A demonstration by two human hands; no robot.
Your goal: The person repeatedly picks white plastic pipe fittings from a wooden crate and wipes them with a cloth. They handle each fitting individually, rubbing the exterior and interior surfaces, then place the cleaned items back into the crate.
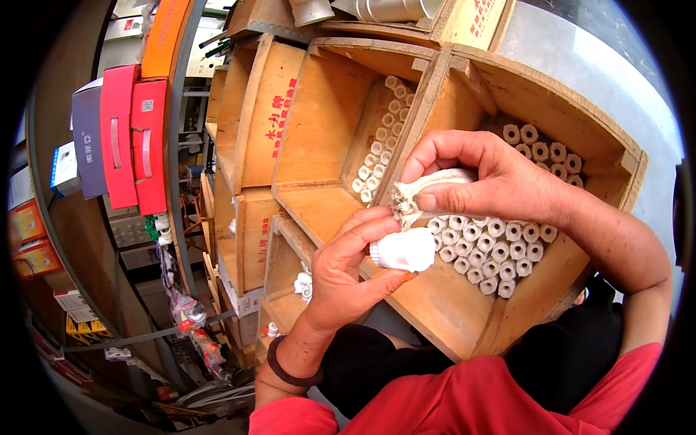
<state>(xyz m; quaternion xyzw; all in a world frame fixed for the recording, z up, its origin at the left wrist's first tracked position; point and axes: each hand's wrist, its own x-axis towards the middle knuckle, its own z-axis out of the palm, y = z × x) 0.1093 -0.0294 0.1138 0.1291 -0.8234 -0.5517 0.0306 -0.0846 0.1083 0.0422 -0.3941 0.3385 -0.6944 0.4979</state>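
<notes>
My left hand (346, 267) is closed around a white plastic pipe fitting (406, 251) with a ribbed edge, holding it between thumb and fingers. My right hand (500, 177) pinches a crumpled off-white cloth (428, 190) with dirty grey spots. The cloth's lower end touches or nearly touches the fitting; the exact contact is hard to make out. Both hands are above an open wooden crate (449, 308). Inside it, rows of white fittings (487, 250) with hexagonal ends and round holes are stacked, partly hidden by my right hand and forearm.
A second wooden crate (319, 123) to the left holds more white fittings (378, 148). Other crates (264, 127) stand farther left. Shelving carries red boxes (149, 145), a dark box (87, 138) and an orange box (164, 36). White pipe pieces (391, 9) lie at the top.
</notes>
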